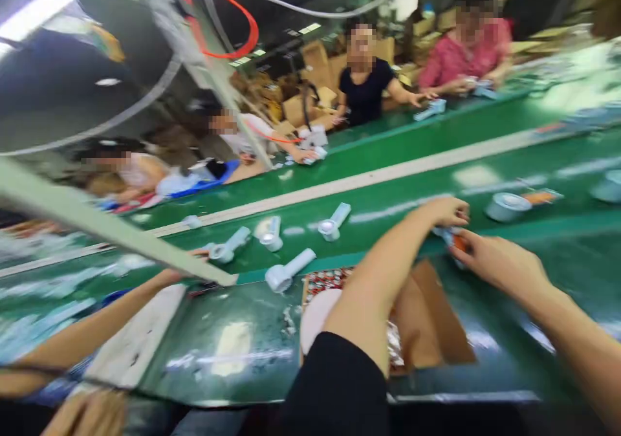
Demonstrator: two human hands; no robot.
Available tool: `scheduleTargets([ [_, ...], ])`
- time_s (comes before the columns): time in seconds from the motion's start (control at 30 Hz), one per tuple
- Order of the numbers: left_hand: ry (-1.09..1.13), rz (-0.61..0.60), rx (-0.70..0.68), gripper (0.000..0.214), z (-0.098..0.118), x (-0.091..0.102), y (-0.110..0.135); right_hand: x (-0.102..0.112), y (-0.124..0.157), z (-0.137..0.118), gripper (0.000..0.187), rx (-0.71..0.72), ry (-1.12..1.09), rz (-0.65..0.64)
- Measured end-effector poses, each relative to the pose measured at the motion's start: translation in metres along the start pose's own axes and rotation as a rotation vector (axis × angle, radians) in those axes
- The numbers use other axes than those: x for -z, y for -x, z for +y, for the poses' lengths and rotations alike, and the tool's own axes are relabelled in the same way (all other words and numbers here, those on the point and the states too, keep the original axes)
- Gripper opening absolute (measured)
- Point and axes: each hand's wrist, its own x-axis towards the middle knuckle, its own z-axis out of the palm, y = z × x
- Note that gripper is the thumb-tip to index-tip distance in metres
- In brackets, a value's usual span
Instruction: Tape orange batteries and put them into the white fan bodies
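My left hand reaches across the green work surface, its fingers curled; what they hold, if anything, is hidden. Close by, my right hand pinches a small light-blue plastic part with an orange piece, blurred and partly covered by the fingers. Beneath my left forearm lies an open cardboard box with small red-and-white patterned pieces, a white round thing and some crumpled silvery material. To the right, a light-blue cup-shaped part rests on the belt beside an orange packet.
Several light-blue handled parts lie on the green belt. A slanting pale post stands at left, with a co-worker's arm behind it. Co-workers handle parts across the belt. A red hose hangs overhead.
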Motion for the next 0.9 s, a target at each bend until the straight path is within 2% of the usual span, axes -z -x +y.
scheduleTargets([
  [0.03, 0.036, -0.046, -0.071, 0.026, 0.016, -0.016, -0.017, 0.001, 0.003, 0.009, 0.033, -0.003, 0.083, -0.088],
  [0.1, 0.088, -0.095, -0.17, 0.023, 0.029, -0.04, -0.046, 0.003, -0.001, 0.015, 0.045, -0.05, 0.132, -0.103],
  [0.2, 0.153, -0.062, -0.214, 0.015, 0.02, -0.059, -0.079, 0.003, -0.017, 0.013, 0.05, -0.07, 0.193, -0.088],
  [0.27, 0.189, -0.027, -0.213, 0.012, 0.01, -0.066, -0.092, 0.002, -0.023, 0.011, 0.05, -0.063, 0.214, -0.078],
  [0.37, 0.229, 0.012, -0.197, 0.014, 0.006, -0.071, -0.1, 0.002, -0.026, 0.011, 0.05, -0.054, 0.234, -0.073],
  [0.63, 0.244, 0.049, -0.153, 0.012, 0.022, -0.069, -0.103, 0.001, -0.036, 0.019, 0.041, -0.002, 0.253, -0.022],
  [0.7, 0.211, 0.053, -0.166, 0.021, 0.026, -0.065, -0.096, -0.001, -0.037, 0.021, 0.042, 0.014, 0.259, -0.016],
  [0.77, 0.224, 0.08, -0.22, 0.035, 0.028, -0.057, -0.075, -0.003, -0.037, 0.023, 0.046, 0.027, 0.271, -0.003],
  [0.83, 0.289, 0.143, -0.307, 0.043, 0.025, -0.042, -0.034, -0.005, -0.038, 0.026, 0.049, 0.036, 0.282, 0.015],
  [0.9, 0.347, 0.21, -0.394, 0.038, 0.015, -0.024, 0.029, -0.007, -0.039, 0.03, 0.049, 0.043, 0.284, 0.019],
])
